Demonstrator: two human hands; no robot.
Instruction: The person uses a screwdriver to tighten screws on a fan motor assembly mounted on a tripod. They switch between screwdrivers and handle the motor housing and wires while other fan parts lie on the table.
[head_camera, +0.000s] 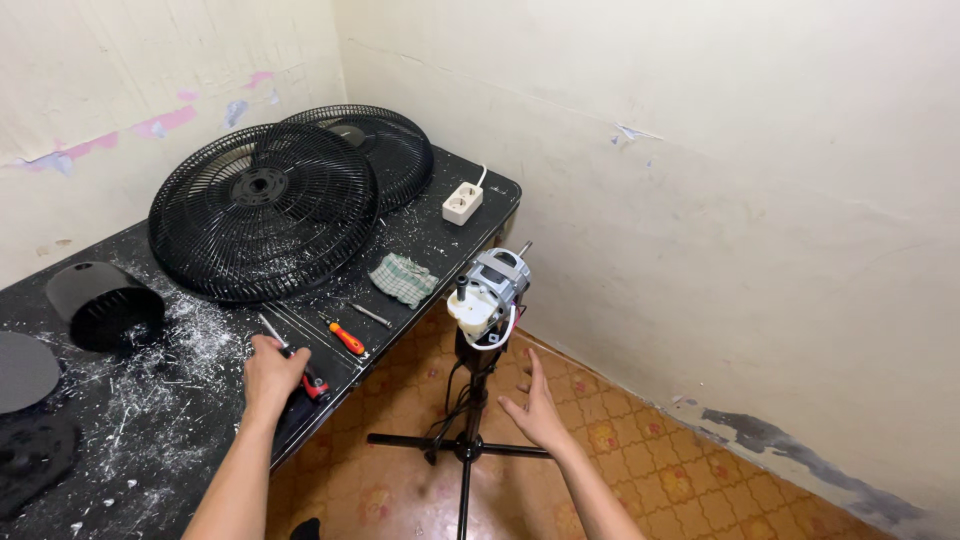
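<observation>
Two hands are out over the near edge of the black table (200, 420). The left hand (270, 370) is pressed down and curled around a red-handled tool (312, 385), apparently pliers, lying at the table's edge; the grip looks closed, though the fingers hide most of the tool. The right hand (530, 405) hangs spread and empty in the air, palm turned toward the fan stand (468, 400), just right of its pole and below the bare motor (490, 295), touching neither. An orange screwdriver (347, 338) lies just beyond the left hand, with a metal bit (372, 316) and a checked rag (403, 279) farther on. Two fan grilles (265, 210) lean overlapped at the far left, likely set aside to leave the motor exposed.
</observation>
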